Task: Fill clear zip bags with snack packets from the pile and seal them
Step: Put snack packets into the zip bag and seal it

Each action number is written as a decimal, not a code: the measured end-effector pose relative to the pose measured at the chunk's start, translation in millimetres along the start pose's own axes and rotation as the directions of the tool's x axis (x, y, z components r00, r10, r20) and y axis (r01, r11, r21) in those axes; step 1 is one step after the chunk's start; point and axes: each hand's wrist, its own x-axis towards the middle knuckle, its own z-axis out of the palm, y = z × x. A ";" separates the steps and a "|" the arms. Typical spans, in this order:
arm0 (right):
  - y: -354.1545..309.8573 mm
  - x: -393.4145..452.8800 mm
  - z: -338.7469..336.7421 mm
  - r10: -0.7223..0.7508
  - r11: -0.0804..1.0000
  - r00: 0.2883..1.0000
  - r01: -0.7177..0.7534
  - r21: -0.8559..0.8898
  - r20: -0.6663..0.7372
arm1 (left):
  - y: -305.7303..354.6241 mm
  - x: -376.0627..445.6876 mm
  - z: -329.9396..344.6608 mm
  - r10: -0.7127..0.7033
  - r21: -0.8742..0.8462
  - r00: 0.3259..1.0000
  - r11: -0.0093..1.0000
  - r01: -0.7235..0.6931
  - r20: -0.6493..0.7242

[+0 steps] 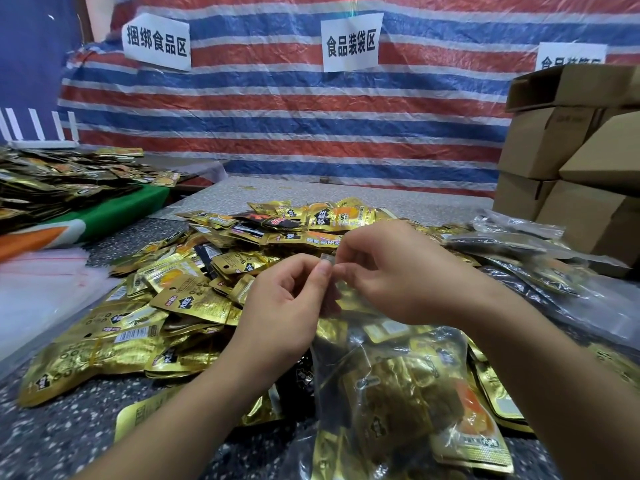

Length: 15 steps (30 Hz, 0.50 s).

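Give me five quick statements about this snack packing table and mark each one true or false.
1. Both hands, left hand and right hand, pinch the top of the clear zip bag. True.
2. The clear zip bag is empty. False: it holds gold snack packets.
3. Cardboard boxes are stacked on the right. True.
4. The pile of gold packets lies on a green cloth. False: it lies on the speckled table.
5. The striped tarp behind the table bears no signs. False: white paper signs hang on it.

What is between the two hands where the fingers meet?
In the head view, the left hand and right hand both pinch the top edge of the clear zip bag; only that strip lies between their fingertips.
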 end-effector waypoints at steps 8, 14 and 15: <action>3.3 -0.5 -0.3 -0.037 0.999 0.999 0.037 0.003 0.020 | -2.2 -0.4 0.3 0.022 0.037 1.000 0.999 -0.021 -0.021; 4.7 -1.4 0.0 -0.059 0.998 0.998 0.059 -0.011 0.008 | -1.7 -0.8 0.3 0.025 0.021 1.000 0.999 -0.025 -0.019; 4.7 -1.3 0.5 -0.060 0.998 0.998 0.060 -0.016 0.005 | -1.7 -0.8 0.7 0.027 0.025 0.999 0.999 -0.027 -0.021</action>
